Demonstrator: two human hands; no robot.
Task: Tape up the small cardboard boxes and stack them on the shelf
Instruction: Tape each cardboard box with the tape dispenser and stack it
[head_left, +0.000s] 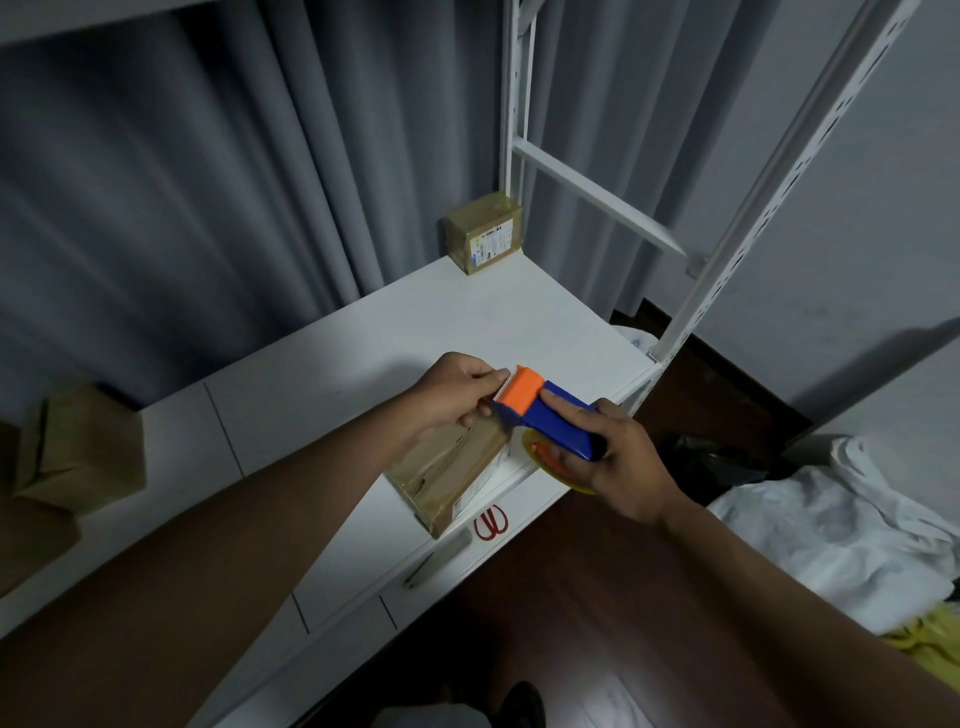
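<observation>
A small cardboard box (447, 475) lies near the front edge of the white shelf (332, 379), with clear tape across its top. My right hand (618, 457) grips a blue and orange tape dispenser (545, 410) just above the box's far right corner. My left hand (457, 389) pinches the tape end at the dispenser's toothed blade. A taped box (485, 231) with a label stands at the shelf's back right corner.
Red scissors (491, 522) lie at the shelf's front edge beside the box. More cardboard boxes (78, 452) sit at the far left. White shelf uprights (727, 234) rise on the right. White cloth (841, 525) is heaped on the dark floor. Grey curtains hang behind.
</observation>
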